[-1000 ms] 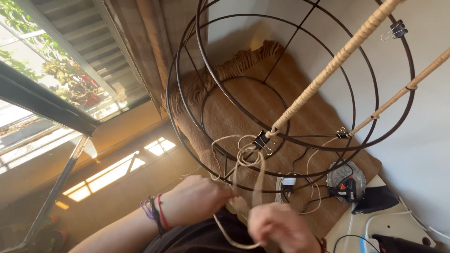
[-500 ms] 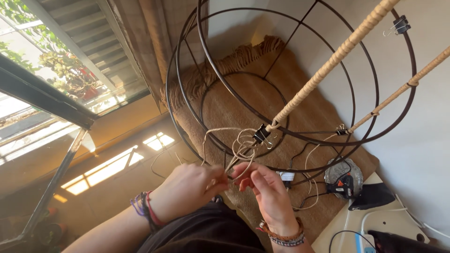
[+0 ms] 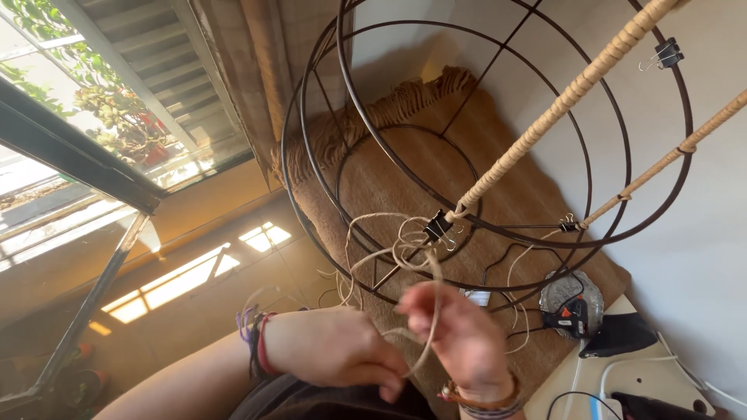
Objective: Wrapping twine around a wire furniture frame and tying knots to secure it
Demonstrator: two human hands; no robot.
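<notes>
— What are the hands on?
— Left hand (image 3: 334,350) and right hand (image 3: 459,334), close together, both pinch the loose twine (image 3: 397,249).
— And around them?
— The wire frame (image 3: 482,155) stands just above, a binder clip (image 3: 437,226) on its wrapped rod (image 3: 560,101); a brown rug (image 3: 405,179) lies behind.

Both hands meet low in the middle: the left hand (image 3: 334,350), with bands at its wrist, and the right hand (image 3: 459,342) pinch a strand of pale twine (image 3: 405,249) that loops up to a dark wire frame (image 3: 373,140). A black clip (image 3: 437,226) grips the frame where a twine-wrapped bar (image 3: 560,105) ends. Behind lies a brown fringed rug (image 3: 405,171). A glue gun (image 3: 572,315) sits on foil at the near right.
</notes>
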